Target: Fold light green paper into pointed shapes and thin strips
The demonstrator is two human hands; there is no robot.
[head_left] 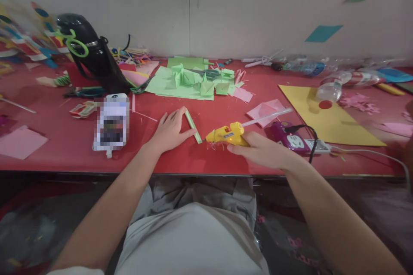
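Observation:
In my right hand [260, 148] is a yellow hot glue gun [227, 134], with a clear glue stick [266, 117] poking out of its back. Its nozzle points left and meets, or nearly meets, the near end of a narrow light-green paper strip [192, 125], which looks folded or rolled. My left hand [174, 129] rests on the red table, its thumb and index finger on the strip, holding it down at a slant. Behind it, folded light-green paper pieces [182, 76] and dark scissors [208, 74] lie on green sheets [158, 84].
Left stands a phone [112, 122], with a black bottle [92, 51] behind it. To the right are a purple power socket [290, 137] with a cable, a yellow sheet [332, 124], pink paper [263, 111] and plastic bottles [331, 88]. The table's front edge [206, 175] runs before my lap.

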